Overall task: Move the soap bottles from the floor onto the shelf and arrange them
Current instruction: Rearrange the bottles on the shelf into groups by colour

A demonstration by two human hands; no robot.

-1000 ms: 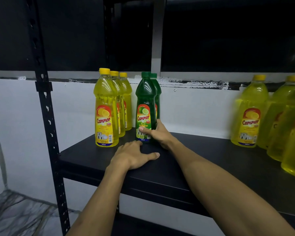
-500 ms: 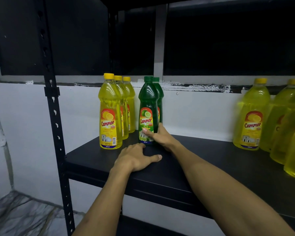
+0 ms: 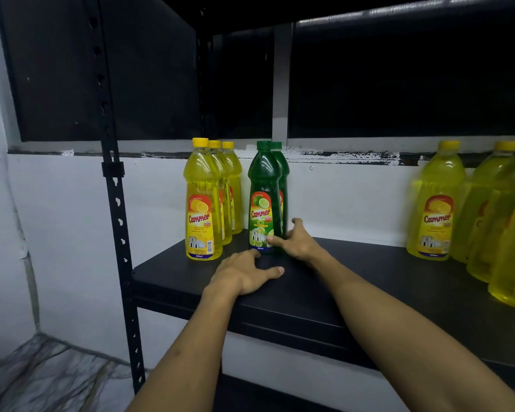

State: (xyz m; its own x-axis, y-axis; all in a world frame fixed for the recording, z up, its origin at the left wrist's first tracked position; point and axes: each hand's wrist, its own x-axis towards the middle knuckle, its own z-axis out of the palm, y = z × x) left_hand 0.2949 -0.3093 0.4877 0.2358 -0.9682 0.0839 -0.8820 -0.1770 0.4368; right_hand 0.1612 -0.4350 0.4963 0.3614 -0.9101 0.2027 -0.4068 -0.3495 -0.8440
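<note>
A row of three yellow soap bottles stands front to back at the left of the black shelf. Beside it stand two green soap bottles, one behind the other; the front green bottle is upright. My right hand wraps the base of this front green bottle, thumb across its label. My left hand lies flat on the shelf just in front of the green bottle, fingers apart, holding nothing. Several more yellow bottles stand at the right end of the shelf.
A black perforated upright frames the shelf's left side, with a white wall behind. An upper shelf hangs dark overhead. A marbled floor shows at bottom left. Bare shelf surface lies between the green bottles and the right-hand yellow group.
The view has shifted a little, so the bottles sit lower in frame. My right fingers have loosened slightly around the green bottle's base. The left hand has stayed flat on the shelf.
</note>
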